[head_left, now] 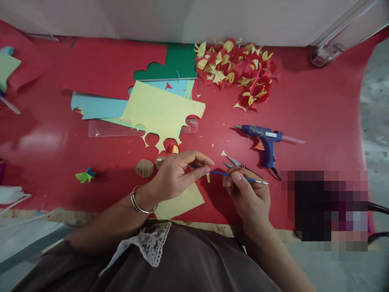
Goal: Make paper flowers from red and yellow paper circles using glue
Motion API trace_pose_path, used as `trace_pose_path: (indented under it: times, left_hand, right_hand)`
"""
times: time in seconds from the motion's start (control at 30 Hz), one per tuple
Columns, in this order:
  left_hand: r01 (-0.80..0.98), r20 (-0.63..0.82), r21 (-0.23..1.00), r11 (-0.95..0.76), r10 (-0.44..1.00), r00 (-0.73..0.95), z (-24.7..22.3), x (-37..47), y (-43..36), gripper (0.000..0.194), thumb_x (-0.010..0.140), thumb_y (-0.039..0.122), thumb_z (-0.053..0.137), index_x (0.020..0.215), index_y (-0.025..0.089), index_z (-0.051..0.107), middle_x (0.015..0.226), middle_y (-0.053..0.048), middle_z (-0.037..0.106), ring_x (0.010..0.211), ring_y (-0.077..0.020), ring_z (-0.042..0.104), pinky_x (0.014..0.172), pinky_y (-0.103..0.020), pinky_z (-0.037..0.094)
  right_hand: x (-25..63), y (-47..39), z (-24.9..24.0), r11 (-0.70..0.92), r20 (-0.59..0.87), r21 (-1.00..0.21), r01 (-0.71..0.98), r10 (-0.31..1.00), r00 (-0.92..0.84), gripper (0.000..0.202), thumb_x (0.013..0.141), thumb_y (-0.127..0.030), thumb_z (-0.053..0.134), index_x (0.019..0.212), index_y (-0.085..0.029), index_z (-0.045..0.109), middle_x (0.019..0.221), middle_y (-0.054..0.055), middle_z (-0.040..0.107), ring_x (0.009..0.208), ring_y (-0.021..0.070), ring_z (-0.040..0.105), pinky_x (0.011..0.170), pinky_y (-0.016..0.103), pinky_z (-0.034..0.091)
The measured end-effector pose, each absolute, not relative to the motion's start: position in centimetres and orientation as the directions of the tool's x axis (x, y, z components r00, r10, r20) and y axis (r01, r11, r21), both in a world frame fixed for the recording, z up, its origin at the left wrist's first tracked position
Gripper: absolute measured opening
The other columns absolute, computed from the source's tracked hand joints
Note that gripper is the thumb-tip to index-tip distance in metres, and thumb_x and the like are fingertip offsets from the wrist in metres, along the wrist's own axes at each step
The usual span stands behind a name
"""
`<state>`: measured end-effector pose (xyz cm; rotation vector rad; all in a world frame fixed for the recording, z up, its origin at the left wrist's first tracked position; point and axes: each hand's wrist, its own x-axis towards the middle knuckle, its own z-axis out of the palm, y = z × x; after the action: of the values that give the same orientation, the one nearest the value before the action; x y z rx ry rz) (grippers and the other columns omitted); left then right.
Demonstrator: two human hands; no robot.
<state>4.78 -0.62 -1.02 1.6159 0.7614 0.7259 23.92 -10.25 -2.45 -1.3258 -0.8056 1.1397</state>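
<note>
My right hand [247, 194] grips a thin blue paintbrush [220, 173], its silver ferrule and fine tip pointing right. At the handle's other end, my left hand [179, 174] has thumb and fingers pinched on a small yellow paper strip [208, 177] that hangs beside the handle. Whether those fingers also touch the brush is unclear. Beneath my left wrist lies a pale yellow paper piece [185, 202]. Scissors [235, 163] show their blades just beyond my right hand, which hides their handles. A small red and yellow paper petal piece [173, 149] sits above my left hand.
A blue hot glue gun [264, 140] lies right of centre. Cut red and yellow paper pieces [237, 69] are heaped at the back. Cut-out yellow paper [161, 107] overlaps coloured sheets. Brown discs [144, 168] and a green paper shape [85, 175] lie left. A pixelated area covers the right.
</note>
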Motion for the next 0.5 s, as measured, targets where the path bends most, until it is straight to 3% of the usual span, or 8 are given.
trace_pose_path:
  times: [0.23, 0.5]
  left_hand:
    - [0.092, -0.030, 0.995, -0.034, 0.788, 0.615, -1.5, 4.6, -0.4, 0.012, 0.098, 0.029, 0.078, 0.101, 0.017, 0.078, 0.091, -0.006, 0.082, 0.079, -0.0144, 0.075, 0.068, -0.023, 0.060]
    - [0.121, 0.009, 0.987, -0.105, 0.791, 0.611, 0.5, 4.5, 0.8, 0.005, 0.095, 0.024, 0.081, 0.095, 0.019, 0.079, 0.088, -0.004, 0.082, 0.079, -0.0129, 0.074, 0.070, -0.021, 0.058]
  right_hand:
    - [24.2, -10.5, -3.0, -0.130, -0.161, -0.983, -0.129, 0.946, 0.281, 0.038, 0.100, -0.043, 0.072, 0.069, -0.021, 0.070, 0.069, 0.002, 0.065, 0.058, 0.0134, 0.053, 0.049, 0.027, 0.039]
    - [24.7, -9.8, -1.8, -0.123, -0.137, -0.990, -0.065, 0.946, 0.295, 0.035, 0.101, -0.045, 0.072, 0.075, -0.021, 0.074, 0.072, 0.002, 0.066, 0.058, 0.0120, 0.053, 0.050, 0.027, 0.040]
